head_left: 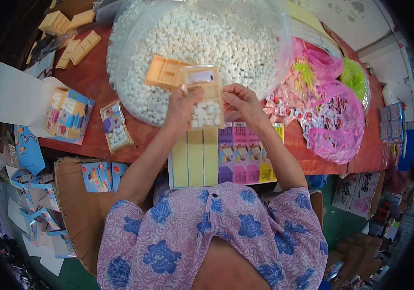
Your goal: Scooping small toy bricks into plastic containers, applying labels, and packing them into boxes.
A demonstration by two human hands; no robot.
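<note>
In front of me, a pale orange compartment box point(202, 100) is gripped along its left side by my left hand point(182, 107), thumb on top. Small white marshmallow-like pieces point(205, 115) fill its near compartment, and a pale packet point(201, 77) lies in the far one. My right hand point(245, 104) is pinched at the box's right edge; what is between the fingertips, if anything, is hidden. Just beyond, an orange compartment tray point(165, 72) rests on the heap of white pieces point(216, 36) in a big clear plastic bag point(285, 43).
A filled box point(116, 126) lies at left beside an open blue carton point(82, 118) of filled boxes. Bare trays point(85, 47) sit far left. Pink bags point(335, 121) and small sachets point(289, 107) are on the right. Printed card sheets point(195, 159) lie at the red table's point(144, 147) near edge.
</note>
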